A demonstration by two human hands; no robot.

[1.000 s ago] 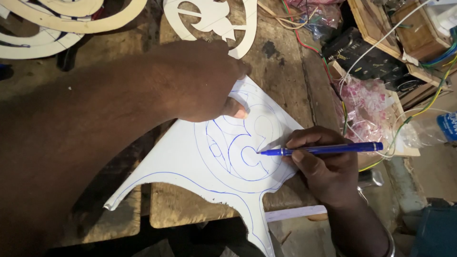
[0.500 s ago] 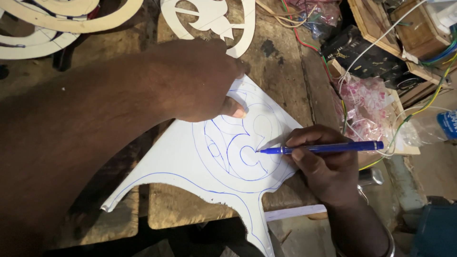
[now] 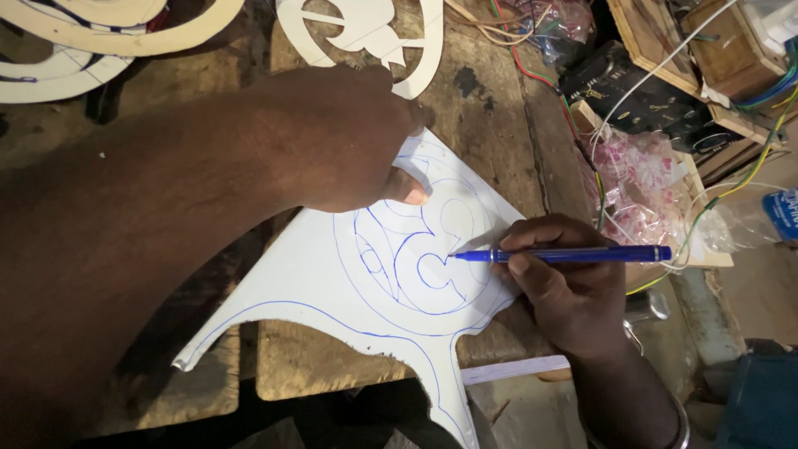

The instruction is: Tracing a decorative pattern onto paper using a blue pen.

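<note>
A white cut-out sheet [image 3: 332, 287] with blue curved lines drawn on it lies on a rough wooden bench [image 3: 490, 133]. My left hand [image 3: 341, 137] presses down on the sheet's upper part, thumb flat on the drawn circles. In my right hand [image 3: 561, 278] is a blue pen [image 3: 573, 254], held level, its tip touching the sheet inside the curled shape near the middle of the round pattern.
Cream cut-out pieces lie at the far side: curved strips [image 3: 91, 41] at the left and a round ornament [image 3: 366, 33] in the middle. Wooden boxes [image 3: 706, 41], coloured wires [image 3: 532, 50] and a pink-patterned plastic bag [image 3: 640, 179] crowd the right.
The pen tip has shifted slightly along the curled line. My left hand still holds the sheet in place.
</note>
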